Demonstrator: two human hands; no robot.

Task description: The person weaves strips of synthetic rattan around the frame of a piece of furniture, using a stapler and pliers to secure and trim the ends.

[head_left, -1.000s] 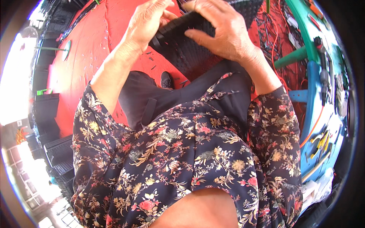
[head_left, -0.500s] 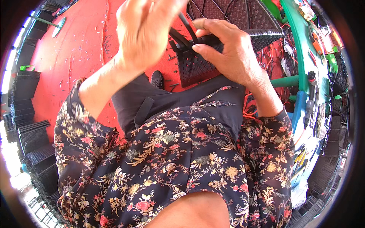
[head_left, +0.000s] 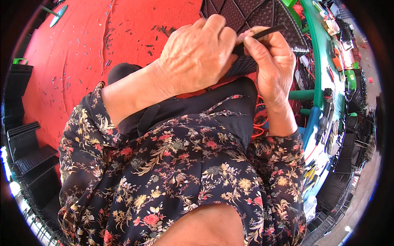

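Observation:
A flat black weaving strip (head_left: 269,31) is pinched between the thumb and fingers of my right hand (head_left: 274,61), and its free end sticks out to the upper right. My left hand (head_left: 197,57) is closed, knuckles up, against the strip's lower left end; its fingertips are partly hidden. Both hands meet in front of a dark brown woven piece (head_left: 252,16) with black cords across it. That piece leans by my knees, its near part covered by my hands.
A green-edged table (head_left: 317,61) on the right carries tools, among them an orange-handled one (head_left: 337,60). Red floor covering (head_left: 82,53) on the left is strewn with dark scraps. Stacked black woven pieces (head_left: 30,143) stand at the far left. An orange hose (head_left: 258,123) coils by the table.
My left hand has come down and to the right, close to my right hand. My right hand has shifted right and turned, with the strip's end now pointing up and right.

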